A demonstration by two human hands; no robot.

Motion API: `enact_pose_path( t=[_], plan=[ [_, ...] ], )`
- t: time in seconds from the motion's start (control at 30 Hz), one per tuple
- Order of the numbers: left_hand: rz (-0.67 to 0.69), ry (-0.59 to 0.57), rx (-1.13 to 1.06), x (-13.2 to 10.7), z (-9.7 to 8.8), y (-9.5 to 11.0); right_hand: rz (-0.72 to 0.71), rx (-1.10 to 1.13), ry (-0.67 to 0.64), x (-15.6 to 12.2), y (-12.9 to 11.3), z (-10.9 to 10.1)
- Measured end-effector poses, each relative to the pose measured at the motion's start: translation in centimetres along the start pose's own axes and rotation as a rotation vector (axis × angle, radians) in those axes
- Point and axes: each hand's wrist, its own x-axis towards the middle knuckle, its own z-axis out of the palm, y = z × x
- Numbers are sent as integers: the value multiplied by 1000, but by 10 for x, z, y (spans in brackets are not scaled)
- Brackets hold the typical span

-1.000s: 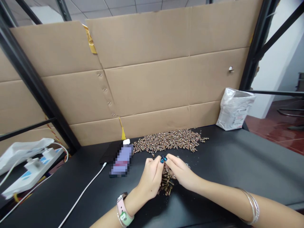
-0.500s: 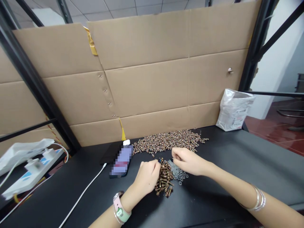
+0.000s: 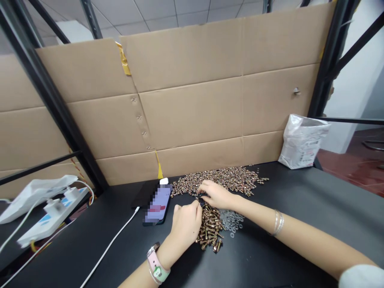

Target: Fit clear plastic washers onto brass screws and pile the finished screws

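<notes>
1. Lower middle: a heap of screws (image 3: 210, 231), clear rings (image 3: 233, 221) on its right.
2. Left of it, the left hand (image 3: 186, 224) curls; I can't tell whether it grips anything.
3. Just above, the right hand (image 3: 220, 196) has thumb and fingers parted.
4. Beyond, mid-frame, a bigger screw pile (image 3: 223, 177) fronts the cardboard (image 3: 192, 112).

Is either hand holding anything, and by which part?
Cannot tell: the left hand curls by the near screws, the right hand by the far pile; anything pinched is hidden.
</notes>
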Motion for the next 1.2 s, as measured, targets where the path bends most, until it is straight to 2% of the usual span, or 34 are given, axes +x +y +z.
enact_pose_path(
  t=[0.17,0.3,0.4,0.5,0.67,0.8,0.97,1.03,1.13,1.2],
  plan=[
    [-5,43,-55,-2,-3,0,-36,57,-40,20,4,14],
    [-51,47,-139,-3,1,-4,-2,124,13,14,4,12],
    [-67,76,-163,-3,4,-6,76,193,76,1,1,4],
    [-15,121,-154,-3,5,-5,160,295,108,-15,-7,-1],
    [162,119,-47,-3,5,1,323,655,144,-39,-30,-2],
    [257,108,42,-5,5,5,304,744,206,-45,-39,-6],
    [266,133,-45,-6,2,7,347,783,249,-47,-38,-13],
    [286,143,-91,-6,1,9,409,804,202,-49,-39,-11],
    [330,139,-129,-7,0,12,511,921,56,-51,-46,-4],
    [345,136,-143,-8,-1,14,540,1022,25,-53,-53,-1]
  ],
)
